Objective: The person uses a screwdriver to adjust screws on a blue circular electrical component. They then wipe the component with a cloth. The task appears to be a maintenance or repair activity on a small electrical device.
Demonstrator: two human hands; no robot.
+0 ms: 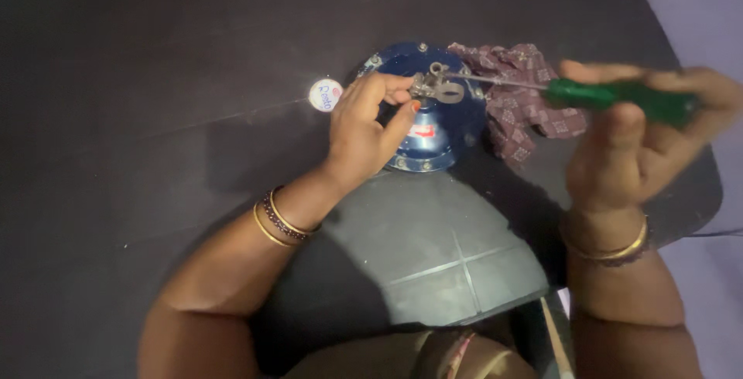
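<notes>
My left hand pinches a small metal bracket part over a round blue metal device that lies on the dark floor. My right hand grips a green-handled screwdriver. The screwdriver's thin shaft reaches left, and its tip meets the metal part at the top of the blue device. Both wrists wear gold bangles.
A crumpled maroon patterned cloth lies just right of the blue device. A small round white cap sits on the floor to the left of it. Grey floor tile shows below, and a pale surface fills the right edge.
</notes>
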